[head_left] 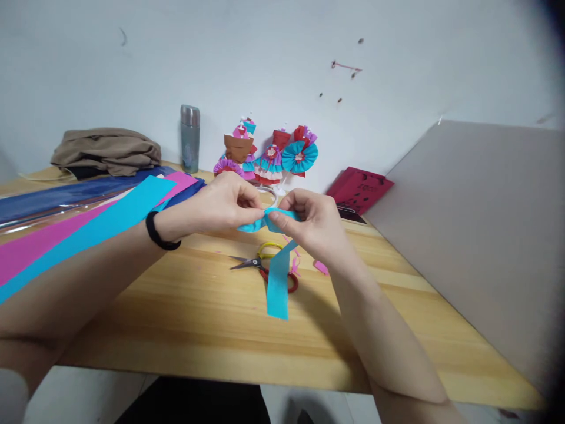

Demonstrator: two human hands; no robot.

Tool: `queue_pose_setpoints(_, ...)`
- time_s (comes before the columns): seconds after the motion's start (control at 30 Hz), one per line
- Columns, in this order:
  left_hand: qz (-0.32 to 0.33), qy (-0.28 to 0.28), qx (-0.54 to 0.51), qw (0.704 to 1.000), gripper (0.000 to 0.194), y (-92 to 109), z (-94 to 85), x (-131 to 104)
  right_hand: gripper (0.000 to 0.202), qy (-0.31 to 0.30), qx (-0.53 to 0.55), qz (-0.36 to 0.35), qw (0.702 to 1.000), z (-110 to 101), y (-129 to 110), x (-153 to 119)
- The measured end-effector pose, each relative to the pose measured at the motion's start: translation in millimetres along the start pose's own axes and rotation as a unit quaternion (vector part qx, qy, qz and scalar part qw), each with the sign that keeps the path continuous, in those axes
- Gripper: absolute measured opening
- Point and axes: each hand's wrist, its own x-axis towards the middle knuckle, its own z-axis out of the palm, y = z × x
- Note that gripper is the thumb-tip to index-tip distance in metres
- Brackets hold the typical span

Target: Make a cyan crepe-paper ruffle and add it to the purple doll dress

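A turquoise crepe paper strip (278, 285) is pinched between my two hands above the table. My left hand (229, 201), with a black band at the wrist, grips its gathered part with thumb and fingertips. Close beside it, my right hand (315, 221) pinches the strip between thumb and fingers. The strip's free end hangs down below my right hand. Beneath it lie scissors (252, 263) with one yellow and one red handle loop, partly covered by the strip, blades apart and pointing left. Small pink paper scraps (321, 267) lie to their right.
Long pink and turquoise paper sheets (110, 215) lie on the left, by a dark blue packet (79, 191). Behind are a brown cloth (106, 150), a flask (190, 138) and paper dress figures (278, 153). A magenta bag (359, 188) leans near the grey panel (477, 235) on the right.
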Motion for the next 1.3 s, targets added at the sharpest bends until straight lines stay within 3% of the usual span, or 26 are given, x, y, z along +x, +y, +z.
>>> queue_pose_setpoints(0.17, -0.009, -0.002, -0.013, 1.0, 0.016, 2.8, 1.8, 0.8, 0.019, -0.014, 0.026, -0.012, 0.999, 2.9, -1.2, 0.4)
queue_pose_setpoints(0.6, -0.061, -0.008, -0.051, 0.997, 0.014, 2.2, -0.9, -0.1, 0.013, -0.008, -0.022, -0.09, 0.996, 3.6, -0.9, -2.8)
queue_pose_setpoints(0.8, -0.045, -0.009, -0.036, 0.998, 0.014, 1.6, -1.1, 0.2, 0.014, -0.013, -0.002, -0.089, 0.996, 1.5, -0.8, -1.5)
queue_pose_setpoints(1.03, -0.039, -0.008, -0.019, 0.999, 0.014, 2.6, -2.3, -0.8, 0.01, 0.036, -0.036, -0.082, 0.995, 1.7, 1.0, -0.7)
queue_pose_setpoints(1.3, -0.031, -0.006, 0.001, 0.999, 0.016, 5.2, -1.0, -0.6, 0.013, 0.012, -0.031, -0.087, 0.996, 0.9, -4.0, -2.2)
